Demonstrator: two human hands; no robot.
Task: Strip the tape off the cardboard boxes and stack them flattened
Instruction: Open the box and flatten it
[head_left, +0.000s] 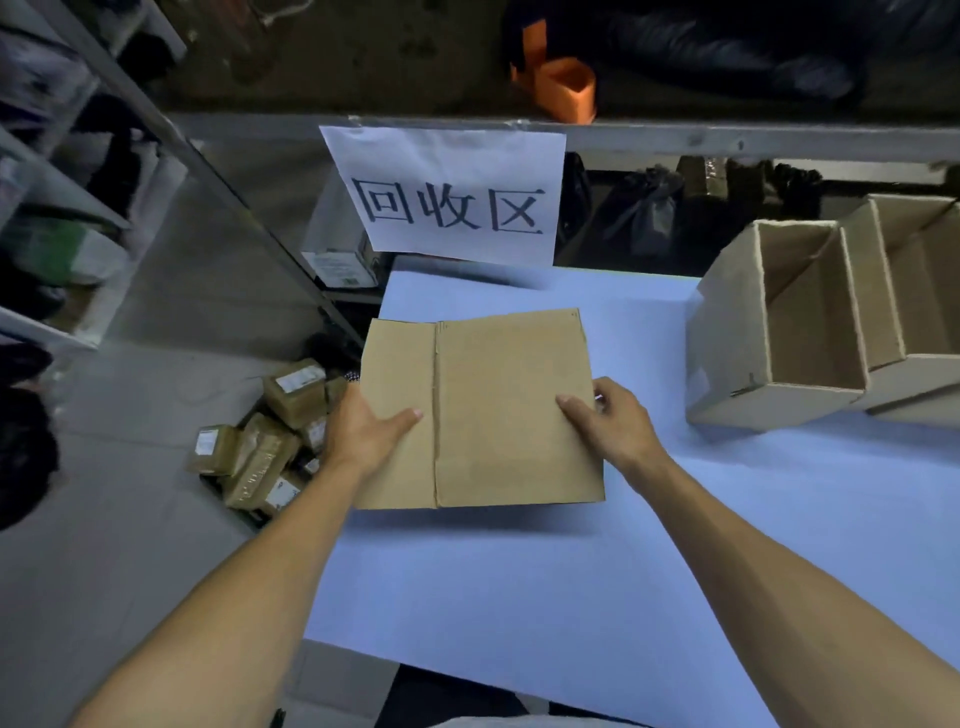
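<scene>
Both hands, left hand (370, 427) and right hand (609, 422), grip flattened matte cardboard box (498, 410), creased rectangle, edges pinched

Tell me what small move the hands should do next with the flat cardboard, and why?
Probably lower the flattened box onto the blue table sheet below the sign and release. It already looks folded flat, the left hand and right hand hold its two side edges, and two open boxes still wait at the right.
</scene>
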